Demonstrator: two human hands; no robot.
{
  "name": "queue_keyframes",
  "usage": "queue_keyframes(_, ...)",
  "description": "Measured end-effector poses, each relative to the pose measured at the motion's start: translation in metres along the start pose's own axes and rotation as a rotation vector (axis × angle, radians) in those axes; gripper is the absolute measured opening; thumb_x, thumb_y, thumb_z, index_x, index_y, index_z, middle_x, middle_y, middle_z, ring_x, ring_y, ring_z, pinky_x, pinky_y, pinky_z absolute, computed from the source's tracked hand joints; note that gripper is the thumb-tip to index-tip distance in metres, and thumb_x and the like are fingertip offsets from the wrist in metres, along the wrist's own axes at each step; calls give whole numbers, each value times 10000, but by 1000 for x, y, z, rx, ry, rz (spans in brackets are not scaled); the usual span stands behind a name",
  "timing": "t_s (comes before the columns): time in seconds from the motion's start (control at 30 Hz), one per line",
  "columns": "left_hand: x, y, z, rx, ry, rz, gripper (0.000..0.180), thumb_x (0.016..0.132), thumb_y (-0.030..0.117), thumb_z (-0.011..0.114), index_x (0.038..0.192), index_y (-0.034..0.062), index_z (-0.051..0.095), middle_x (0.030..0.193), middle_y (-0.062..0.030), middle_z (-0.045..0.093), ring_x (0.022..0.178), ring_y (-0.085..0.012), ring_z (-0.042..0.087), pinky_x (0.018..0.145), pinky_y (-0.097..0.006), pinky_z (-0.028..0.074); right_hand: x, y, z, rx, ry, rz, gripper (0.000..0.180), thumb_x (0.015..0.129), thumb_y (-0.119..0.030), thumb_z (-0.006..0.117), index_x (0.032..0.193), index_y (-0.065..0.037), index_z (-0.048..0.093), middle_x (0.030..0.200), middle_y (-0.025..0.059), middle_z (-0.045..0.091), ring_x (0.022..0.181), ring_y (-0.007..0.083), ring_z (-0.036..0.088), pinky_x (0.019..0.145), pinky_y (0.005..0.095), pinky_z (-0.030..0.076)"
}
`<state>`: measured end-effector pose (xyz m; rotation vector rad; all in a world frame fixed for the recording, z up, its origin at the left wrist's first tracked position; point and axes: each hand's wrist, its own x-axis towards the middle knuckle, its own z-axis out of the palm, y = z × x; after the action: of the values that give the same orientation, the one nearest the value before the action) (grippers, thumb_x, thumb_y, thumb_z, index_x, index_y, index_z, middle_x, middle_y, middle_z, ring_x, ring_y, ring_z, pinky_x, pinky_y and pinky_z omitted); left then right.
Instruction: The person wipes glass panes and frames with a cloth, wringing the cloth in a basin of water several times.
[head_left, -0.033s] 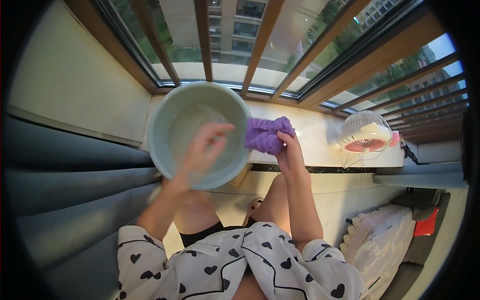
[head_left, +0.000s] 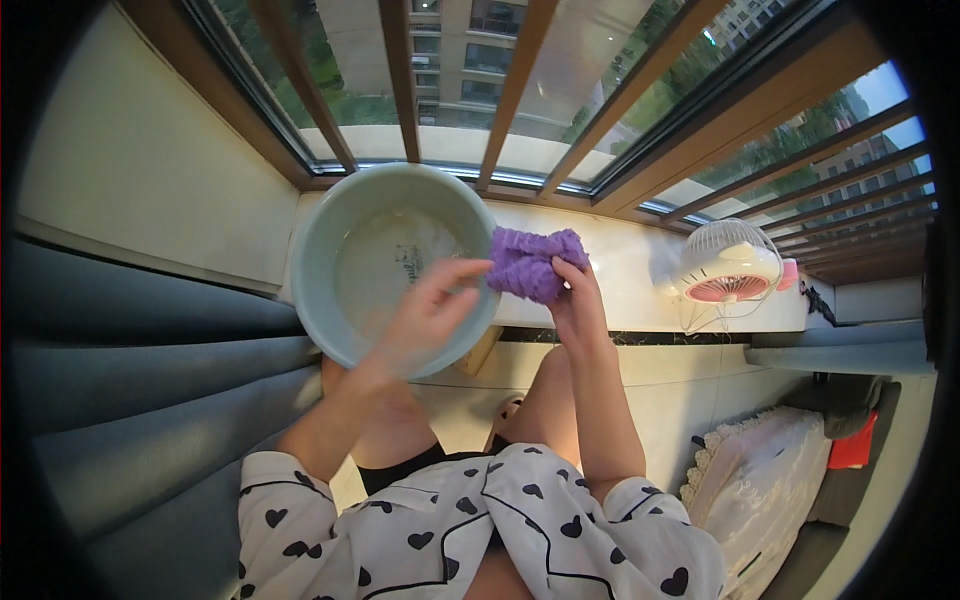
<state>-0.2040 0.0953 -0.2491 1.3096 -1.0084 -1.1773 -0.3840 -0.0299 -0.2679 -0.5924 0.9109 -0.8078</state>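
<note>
My right hand pinches a fluffy purple cloth and holds it up at the right rim of a pale green round basin. The basin stands on the white window sill and has a little water in its bottom. My left hand hovers over the basin's near side with its fingers spread. Its index fingertip reaches the left edge of the cloth. I cannot tell whether it grips the cloth.
A small white and pink desk fan stands on the sill to the right. Wooden window bars rise behind the basin. A grey padded surface lies to the left, a frilled pillow and a red item at lower right.
</note>
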Motion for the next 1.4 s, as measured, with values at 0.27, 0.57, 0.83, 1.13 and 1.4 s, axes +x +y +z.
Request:
queue_keyframes(0.27, 80, -4, 97, -500, 182, -378, 681, 951, 322, 498, 1498, 116, 150, 1503, -85, 221, 1357, -229, 260, 1074, -412, 281, 31, -10, 4, 34, 8, -93, 360, 901, -78, 521, 1259, -63, 481, 1186, 85, 565, 1046, 236, 581, 874, 382, 486)
queue_keyframes(0.57, 207, -113, 84, -168, 645, -364, 542, 854, 198, 490, 1355, 31, 369, 1317, -174, 458, 1192, -272, 465, 974, -381, 382, 154, 35, -19, 51, -191, 237, 194, 918, -210, 530, 1053, -78, 571, 1014, 65, 629, 901, 184, 606, 787, 315, 494)
queue_keyframes(0.83, 240, -136, 90, -64, 981, -508, 503, 835, 86, 440, 1335, 37, 413, 1247, -210, 511, 1152, -350, 520, 921, -416, 459, 202, 47, -17, 92, -97, 428, 249, 955, -292, 459, 953, -70, 570, 890, 100, 637, 799, 220, 612, 739, 363, 505)
queue_keyframes(1.13, 218, -103, 109, -569, 935, -586, 641, 877, 139, 516, 1451, 157, 230, 1422, -185, 321, 1286, -322, 400, 1049, -407, 388, 213, 22, -23, -97, -122, 533, 202, 935, -215, 526, 1012, -35, 579, 913, 107, 642, 822, 248, 616, 772, 360, 515)
queue_keyframes(1.4, 208, -119, 106, -412, 868, -253, 671, 884, 110, 443, 1475, 83, 128, 1309, -151, 457, 1123, -239, 517, 945, -346, 428, 210, 36, -14, 235, -249, 634, 259, 926, -160, 482, 1088, 25, 563, 1028, 169, 634, 952, 284, 610, 895, 407, 469)
